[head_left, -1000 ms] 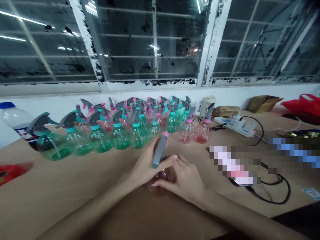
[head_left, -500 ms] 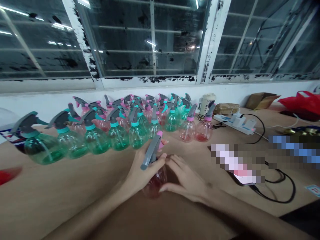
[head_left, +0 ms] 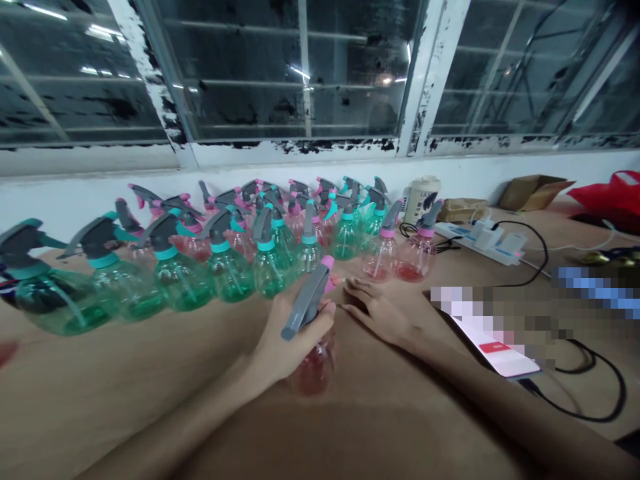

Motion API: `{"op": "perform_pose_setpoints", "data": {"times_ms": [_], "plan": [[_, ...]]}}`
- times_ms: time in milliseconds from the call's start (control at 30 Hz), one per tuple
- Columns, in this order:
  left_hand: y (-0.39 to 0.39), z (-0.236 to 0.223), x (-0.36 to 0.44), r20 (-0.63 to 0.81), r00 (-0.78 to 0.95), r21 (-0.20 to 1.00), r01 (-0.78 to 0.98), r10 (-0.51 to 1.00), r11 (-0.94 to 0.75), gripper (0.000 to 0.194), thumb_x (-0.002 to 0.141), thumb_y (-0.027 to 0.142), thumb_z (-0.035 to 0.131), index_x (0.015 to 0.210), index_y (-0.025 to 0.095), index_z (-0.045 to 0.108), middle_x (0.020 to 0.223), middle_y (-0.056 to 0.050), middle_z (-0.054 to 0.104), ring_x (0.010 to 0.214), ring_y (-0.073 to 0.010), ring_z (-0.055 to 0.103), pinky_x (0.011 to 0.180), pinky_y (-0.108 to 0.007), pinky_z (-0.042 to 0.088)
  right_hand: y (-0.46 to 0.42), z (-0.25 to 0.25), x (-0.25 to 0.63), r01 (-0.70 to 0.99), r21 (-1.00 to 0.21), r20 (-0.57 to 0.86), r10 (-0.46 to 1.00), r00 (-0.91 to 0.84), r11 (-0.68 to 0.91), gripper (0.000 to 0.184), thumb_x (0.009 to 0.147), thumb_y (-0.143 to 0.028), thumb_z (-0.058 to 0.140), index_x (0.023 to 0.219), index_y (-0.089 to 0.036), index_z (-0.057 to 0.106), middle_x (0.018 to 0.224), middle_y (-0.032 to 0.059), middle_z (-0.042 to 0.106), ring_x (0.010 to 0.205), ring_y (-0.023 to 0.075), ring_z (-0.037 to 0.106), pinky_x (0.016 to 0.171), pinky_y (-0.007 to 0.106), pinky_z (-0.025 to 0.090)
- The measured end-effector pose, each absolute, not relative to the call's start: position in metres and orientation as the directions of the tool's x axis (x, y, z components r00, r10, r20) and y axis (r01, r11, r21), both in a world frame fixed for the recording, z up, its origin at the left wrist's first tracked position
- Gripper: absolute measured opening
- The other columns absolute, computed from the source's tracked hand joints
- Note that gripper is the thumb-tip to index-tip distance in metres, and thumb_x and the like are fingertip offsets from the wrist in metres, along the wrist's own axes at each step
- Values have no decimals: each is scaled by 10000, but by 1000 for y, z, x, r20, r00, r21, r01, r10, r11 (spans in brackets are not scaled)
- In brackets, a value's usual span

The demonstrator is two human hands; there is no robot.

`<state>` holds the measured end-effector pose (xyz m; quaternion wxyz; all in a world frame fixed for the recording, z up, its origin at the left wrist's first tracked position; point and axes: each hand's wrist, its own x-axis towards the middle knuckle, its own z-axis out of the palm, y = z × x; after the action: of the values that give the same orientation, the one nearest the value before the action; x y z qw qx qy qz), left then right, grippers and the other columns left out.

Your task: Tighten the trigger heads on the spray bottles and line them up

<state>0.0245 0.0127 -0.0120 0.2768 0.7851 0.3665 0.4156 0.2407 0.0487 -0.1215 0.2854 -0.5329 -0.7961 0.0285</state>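
Observation:
My left hand [head_left: 287, 333] grips the neck of a pink spray bottle [head_left: 313, 365] with a grey trigger head [head_left: 306, 301], standing on the wooden table [head_left: 150, 373] in front of me. My right hand [head_left: 377, 307] lies flat on the table just right of the bottle, fingers stretched out, holding nothing. Behind them stand rows of several green spray bottles [head_left: 225, 270] and pink spray bottles [head_left: 413, 257] with grey triggers.
A white power strip [head_left: 493, 240] with black cables [head_left: 595, 393] lies at the right. A phone [head_left: 495, 350] rests near my right forearm. A white cup [head_left: 420, 197], a cardboard box [head_left: 533, 190] and a red bag [head_left: 607, 200] sit by the window wall.
My right hand has let go of the pink bottle and slid away onto the table toward the bottle rows. My left hand still holds the bottle, which now stands more upright.

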Motion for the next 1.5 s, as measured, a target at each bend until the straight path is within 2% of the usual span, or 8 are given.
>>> {"op": "perform_pose_setpoints", "data": {"times_ms": [167,300,500,700,933,1133,1300,1500], "plan": [[11,-11,23,454,403,719,361,795,-594,107,786,290,515,853,242,584,762,-14,646,650,-169,628,640,-305,513,48,-124,240,831,-347,419,865,-277,435,515,906,-475,389,1292,-154,500,1364,129,476,1305,246,369,1082,471,303],[11,-10,25,432,403,737,358,807,-573,196,781,311,503,950,249,580,707,-3,632,571,-160,584,558,-297,497,46,-125,242,830,-343,415,863,-287,441,514,912,-459,380,1314,-153,477,1371,126,468,1306,242,367,1089,477,292],[11,-10,25,449,377,745,343,810,-572,203,780,273,539,972,254,600,744,-6,653,649,-172,623,644,-311,516,42,-122,243,826,-342,403,864,-301,448,512,914,-462,379,1330,-174,460,1386,109,452,1319,239,345,1091,480,292],[8,-4,26,466,379,712,376,800,-593,119,761,272,531,852,258,608,758,-4,643,687,-183,614,681,-321,521,41,-120,245,831,-349,376,877,-299,433,524,911,-468,387,1316,-148,474,1395,122,437,1325,234,334,1101,464,277],[7,1,29,420,406,738,368,812,-565,135,826,325,512,906,240,578,818,-27,645,723,-181,616,718,-318,513,41,-122,247,813,-369,402,866,-297,450,523,903,-488,393,1324,-188,467,1384,108,455,1315,242,352,1084,499,293],[9,1,27,461,400,701,384,792,-602,112,842,312,494,789,227,543,681,7,596,597,-146,580,611,-286,480,42,-124,249,816,-360,380,870,-313,452,547,902,-503,383,1325,-165,464,1396,113,437,1322,239,339,1085,482,300],[9,1,26,479,390,694,380,786,-611,94,829,315,510,853,235,553,760,-8,613,675,-160,592,633,-287,483,42,-123,249,820,-362,371,875,-309,443,554,904,-510,373,1317,-156,473,1397,114,436,1324,235,336,1088,477,297],[9,-5,26,463,346,690,436,816,-577,96,805,323,524,798,237,567,623,12,553,622,-170,572,535,-277,459,42,-122,250,828,-346,353,879,-321,442,570,904,-520,362,1332,-153,450,1407,108,424,1328,224,330,1095,456,293]]}}
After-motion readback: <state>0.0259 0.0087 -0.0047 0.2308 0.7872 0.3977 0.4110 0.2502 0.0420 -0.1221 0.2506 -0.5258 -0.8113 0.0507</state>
